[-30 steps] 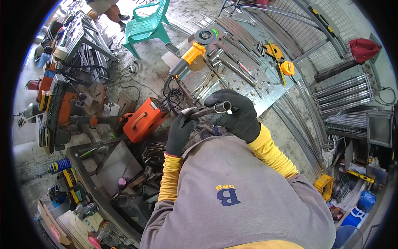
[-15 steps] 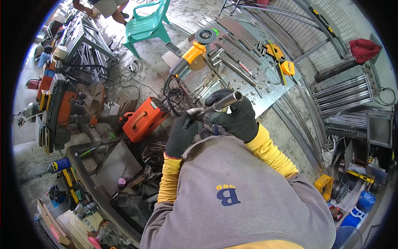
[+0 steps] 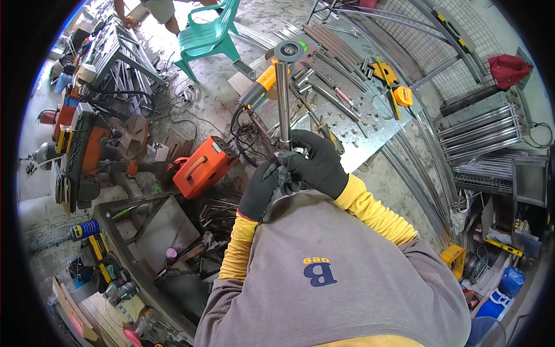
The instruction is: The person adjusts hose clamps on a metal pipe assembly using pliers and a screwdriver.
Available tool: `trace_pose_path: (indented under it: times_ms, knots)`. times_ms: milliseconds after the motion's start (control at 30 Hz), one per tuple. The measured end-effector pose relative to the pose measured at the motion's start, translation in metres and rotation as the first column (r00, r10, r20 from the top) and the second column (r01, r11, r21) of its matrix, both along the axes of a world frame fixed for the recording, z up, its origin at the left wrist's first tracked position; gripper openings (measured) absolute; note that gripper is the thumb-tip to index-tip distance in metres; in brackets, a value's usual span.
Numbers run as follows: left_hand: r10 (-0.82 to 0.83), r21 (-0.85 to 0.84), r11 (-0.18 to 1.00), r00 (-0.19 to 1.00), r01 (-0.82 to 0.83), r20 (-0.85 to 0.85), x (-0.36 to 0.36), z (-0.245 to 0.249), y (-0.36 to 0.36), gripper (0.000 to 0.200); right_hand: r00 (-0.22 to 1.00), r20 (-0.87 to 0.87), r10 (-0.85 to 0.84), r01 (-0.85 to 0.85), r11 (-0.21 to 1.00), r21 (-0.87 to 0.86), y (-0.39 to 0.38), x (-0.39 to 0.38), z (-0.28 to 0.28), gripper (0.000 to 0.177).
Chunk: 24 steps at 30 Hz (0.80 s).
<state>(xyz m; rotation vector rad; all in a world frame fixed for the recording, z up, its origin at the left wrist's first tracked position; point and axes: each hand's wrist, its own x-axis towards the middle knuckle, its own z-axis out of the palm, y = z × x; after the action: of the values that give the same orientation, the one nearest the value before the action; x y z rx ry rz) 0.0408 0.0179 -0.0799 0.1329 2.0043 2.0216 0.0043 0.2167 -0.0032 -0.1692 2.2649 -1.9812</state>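
Observation:
A shiny metal tube (image 3: 282,107) points away from me, its near end between my two gloved hands. My right hand (image 3: 319,162), in a black glove, is closed around the near end and a dark cloth (image 3: 285,178). On the other side my left hand (image 3: 260,189), also gloved, is closed against the same cloth; its fingertips are partly hidden. Past the tube's far end, a yellow and grey angle grinder (image 3: 265,82) lies at the edge of the metal table (image 3: 359,146).
Steel tubes (image 3: 338,52) and a yellow tape measure (image 3: 402,95) lie on the table. An orange machine (image 3: 205,168) stands left of my hands. A green chair (image 3: 208,37) and a person's legs (image 3: 162,13) are beyond. Metal racks (image 3: 483,136) stand right.
The tube has swung from pointing right to pointing away from me. My right hand has shifted slightly left and down. The dark cloth shows more, and the person beyond has moved.

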Motion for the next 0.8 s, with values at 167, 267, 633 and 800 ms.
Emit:
trace_pose_path:
  times_ms: [167,267,633,800]
  knots:
    - [-0.160,-0.270,0.961,0.924,0.065,-0.347,0.004,0.009,-0.004,0.034,0.996,-0.068,-0.050,0.051,0.999,0.010,-0.001,0.000,-0.005,0.045]
    - [-0.080,-0.080,0.994,0.995,0.075,-0.060,0.000,0.014,0.001,0.035,0.999,0.017,-0.039,0.039,0.999,0.007,0.000,-0.005,-0.005,0.046]
    - [-0.018,-0.046,0.999,0.993,0.023,0.117,-0.003,-0.003,-0.002,0.031,0.975,0.140,-0.173,0.219,0.854,-0.473,0.037,-0.055,0.007,0.021]
    - [-0.016,0.003,1.000,0.982,0.016,0.190,0.013,-0.004,-0.040,0.033,0.968,0.123,-0.219,0.249,0.774,-0.582,0.070,-0.070,0.012,0.028]
